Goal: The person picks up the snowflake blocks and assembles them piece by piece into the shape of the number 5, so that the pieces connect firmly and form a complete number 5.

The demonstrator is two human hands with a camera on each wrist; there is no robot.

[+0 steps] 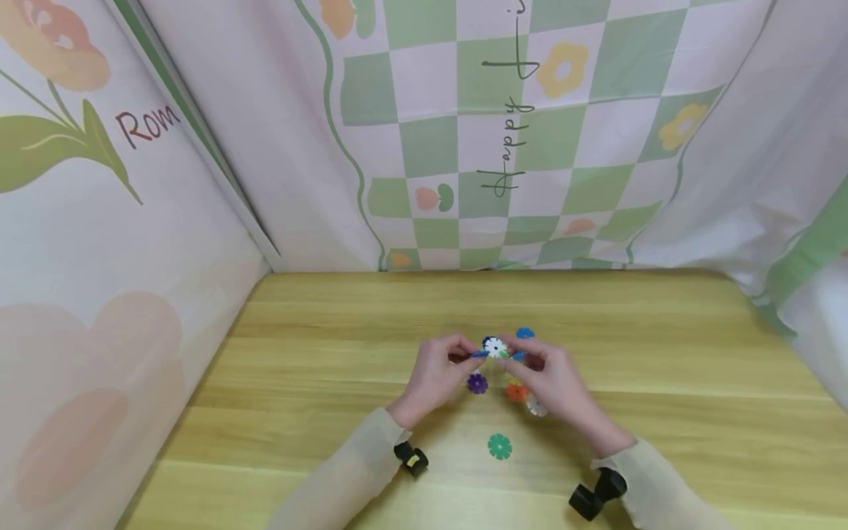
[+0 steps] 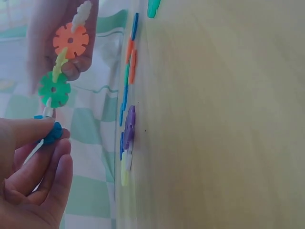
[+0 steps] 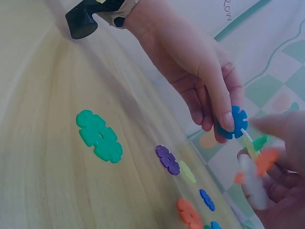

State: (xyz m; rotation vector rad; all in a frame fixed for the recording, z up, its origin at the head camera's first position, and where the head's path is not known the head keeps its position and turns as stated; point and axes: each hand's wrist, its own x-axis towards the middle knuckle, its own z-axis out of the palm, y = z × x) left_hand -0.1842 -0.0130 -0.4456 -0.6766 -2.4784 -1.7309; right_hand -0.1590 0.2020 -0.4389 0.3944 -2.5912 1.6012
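Note:
My left hand (image 1: 433,372) pinches a blue notched flower disc (image 3: 233,124) between thumb and fingers. My right hand (image 1: 553,375) grips a chain of interlocked plastic flower discs. In the left wrist view this chain shows a green disc (image 2: 54,89), a yellow one (image 2: 59,65) edge-on, an orange disc (image 2: 70,40) and a white one (image 2: 82,13) towards the right palm. A white disc (image 1: 495,347) lies between the two hands, its edge right at the blue disc. Part of the chain is hidden by the right fingers in the head view.
Loose flower discs lie on the wooden table (image 1: 318,316): a green one (image 1: 500,447) nearest me, a purple one (image 1: 477,383) under the left hand, a blue one (image 1: 525,333) behind, and an orange one (image 3: 189,213). A checked curtain (image 1: 430,147) hangs along the back edge.

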